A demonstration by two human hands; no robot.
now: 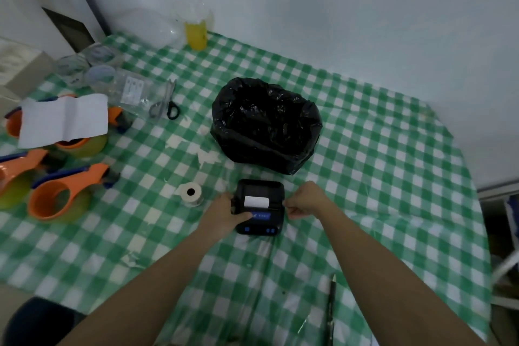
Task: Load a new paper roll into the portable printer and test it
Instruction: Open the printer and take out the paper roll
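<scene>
A small black portable printer (259, 187) lies on the green checked tablecloth, its blue screen lit and a short strip of white paper (256, 202) sticking out of its slot. My left hand (224, 211) grips the printer's left side, the thumb resting near the screen. My right hand (304, 201) pinches the printer's right edge with curled fingers. A white paper roll (191, 194) stands on end just left of the printer, apart from both hands.
A bin lined with a black bag (265, 123) sits right behind the printer. Orange tape dispensers (59, 194) and a white sheet (63, 119) crowd the left. Scissors (165, 105), plastic cups, a yellow drink (196, 34) stand farther back. A pen (331, 306) lies near the front edge.
</scene>
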